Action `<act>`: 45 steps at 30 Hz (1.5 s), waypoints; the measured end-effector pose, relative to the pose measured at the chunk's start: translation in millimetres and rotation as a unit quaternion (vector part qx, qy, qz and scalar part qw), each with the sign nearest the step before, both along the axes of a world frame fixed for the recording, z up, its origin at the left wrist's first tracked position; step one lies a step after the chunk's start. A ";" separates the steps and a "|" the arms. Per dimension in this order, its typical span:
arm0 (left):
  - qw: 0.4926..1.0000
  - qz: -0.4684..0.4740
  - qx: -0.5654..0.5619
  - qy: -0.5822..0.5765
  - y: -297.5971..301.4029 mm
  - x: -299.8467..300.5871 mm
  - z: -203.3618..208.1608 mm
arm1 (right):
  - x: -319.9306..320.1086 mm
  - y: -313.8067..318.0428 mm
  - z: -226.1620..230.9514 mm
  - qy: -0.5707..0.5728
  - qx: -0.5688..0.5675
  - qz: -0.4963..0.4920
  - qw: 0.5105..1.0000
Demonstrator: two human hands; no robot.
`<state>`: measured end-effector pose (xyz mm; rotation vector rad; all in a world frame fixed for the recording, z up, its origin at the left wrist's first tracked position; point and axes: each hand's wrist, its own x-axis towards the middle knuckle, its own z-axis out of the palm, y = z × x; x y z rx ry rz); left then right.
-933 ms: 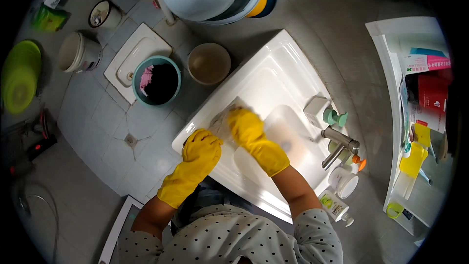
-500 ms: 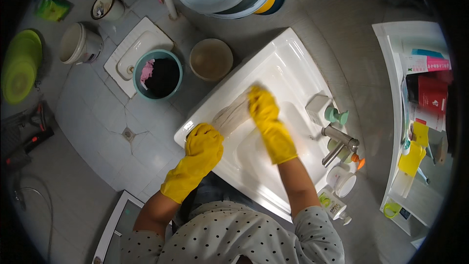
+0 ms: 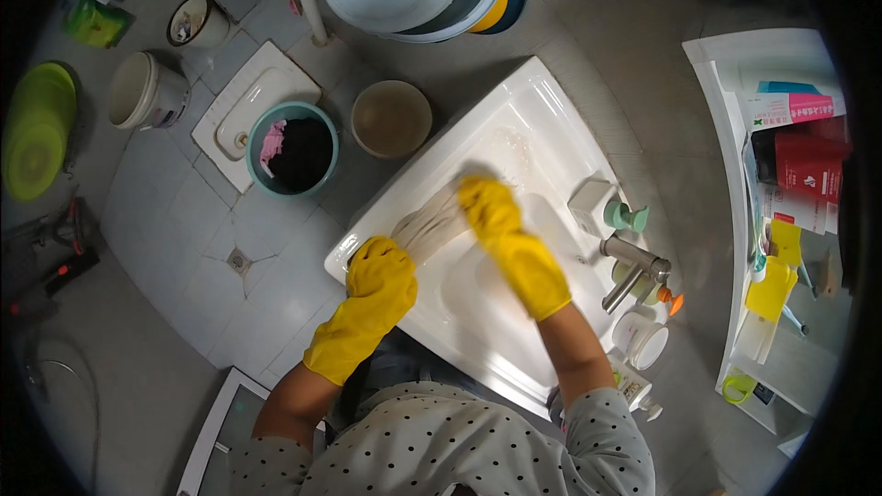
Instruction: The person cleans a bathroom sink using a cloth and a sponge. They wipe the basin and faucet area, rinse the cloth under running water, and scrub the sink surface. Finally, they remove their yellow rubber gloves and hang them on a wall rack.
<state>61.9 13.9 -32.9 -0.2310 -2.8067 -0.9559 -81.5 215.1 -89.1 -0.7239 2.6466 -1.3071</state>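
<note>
The pale cloth (image 3: 430,225) lies stretched in the middle of the frame, inside the white sink (image 3: 464,298), between two yellow-gloved hands. The left hand (image 3: 381,280) curls its fingers tightly together on the near end; the right hand (image 3: 490,211) covers the far end, and whether its fingers pinch or just press, I cannot tell. Wet rubber on a slick sink could let the cloth slip; a wide elbow could knock the pump bottle (image 3: 593,205) at centre right. Upper left of centre, a teal tub (image 3: 266,181) holds dark and pink cloths; the tan bucket (image 3: 367,96) beside it seems to hold murky water
</note>
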 end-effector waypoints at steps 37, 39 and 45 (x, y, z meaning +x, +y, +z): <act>0.999 -0.005 0.025 0.019 -0.6 5.0 -1.2 | 14.0 -21.9 -30.7 0.154 0.070 0.075 0.983; 0.999 -0.001 0.025 0.025 -1.6 4.6 -0.4 | -14.4 -6.9 -6.4 -0.022 0.082 0.040 0.996; 1.000 0.003 0.014 0.022 1.0 1.7 5.3 | -39.3 60.9 39.9 -0.240 -0.134 -0.115 0.954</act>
